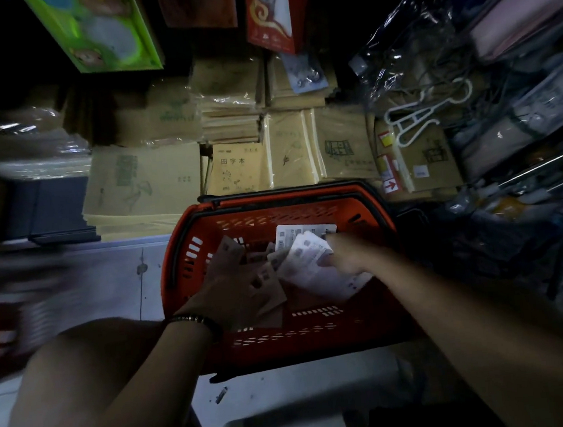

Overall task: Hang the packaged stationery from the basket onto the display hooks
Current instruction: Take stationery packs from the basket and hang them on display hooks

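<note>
Slotted red plastic basket, right hand pinching a fan of flat white packets, left hand among brown card packets, grip unclear

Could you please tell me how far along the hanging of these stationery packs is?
Done: no pack shows hung in this view. In hand: the left hand holds brown packs and the right hand pinches white packs, both inside the red basket. Left: another white pack lies at the basket's far wall, and everything has to reach the hooks, which I cannot make out.
</note>
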Demonstrator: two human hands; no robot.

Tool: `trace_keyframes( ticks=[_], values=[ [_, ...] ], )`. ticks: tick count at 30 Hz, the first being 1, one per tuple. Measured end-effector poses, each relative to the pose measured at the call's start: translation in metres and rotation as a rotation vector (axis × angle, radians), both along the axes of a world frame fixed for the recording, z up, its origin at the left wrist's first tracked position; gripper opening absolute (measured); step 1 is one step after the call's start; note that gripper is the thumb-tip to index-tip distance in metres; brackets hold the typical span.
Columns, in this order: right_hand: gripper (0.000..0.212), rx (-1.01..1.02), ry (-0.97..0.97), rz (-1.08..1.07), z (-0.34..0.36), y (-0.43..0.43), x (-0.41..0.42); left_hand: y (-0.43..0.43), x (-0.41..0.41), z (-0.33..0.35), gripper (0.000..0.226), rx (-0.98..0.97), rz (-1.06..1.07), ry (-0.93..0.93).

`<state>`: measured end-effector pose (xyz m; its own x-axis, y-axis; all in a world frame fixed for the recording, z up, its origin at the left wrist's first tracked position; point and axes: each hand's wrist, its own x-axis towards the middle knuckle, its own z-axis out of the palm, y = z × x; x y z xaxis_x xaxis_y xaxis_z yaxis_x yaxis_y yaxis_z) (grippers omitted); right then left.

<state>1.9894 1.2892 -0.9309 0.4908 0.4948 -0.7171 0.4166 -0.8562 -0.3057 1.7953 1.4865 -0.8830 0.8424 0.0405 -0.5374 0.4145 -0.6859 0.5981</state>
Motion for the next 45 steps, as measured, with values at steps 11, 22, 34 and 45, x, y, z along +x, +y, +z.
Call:
trace_keyframes(
  ticks=[11, 22, 34, 45],
  values=[
    [0.023, 0.697, 0.439, -0.724, 0.083, -0.023, -0.051, -0.03, 0.008, 0.03, 0.042, -0.741, 0.551, 0.015],
    [0.037, 0.831, 0.639, -1.009, 0.081, -0.013, -0.048, -0.027, 0.006, 0.037, 0.021, -0.614, 0.695, -0.206],
    [0.019, 0.978, 0.037, -1.026, 0.071, -0.029, -0.025, -0.005, -0.004, 0.036, 0.029, -0.555, 0.988, -0.306],
    [0.019, 1.107, 0.067, -0.905, 0.063, -0.027, -0.035, -0.006, -0.004, 0.043, 0.067, -0.12, 0.822, -0.616]
  ],
)
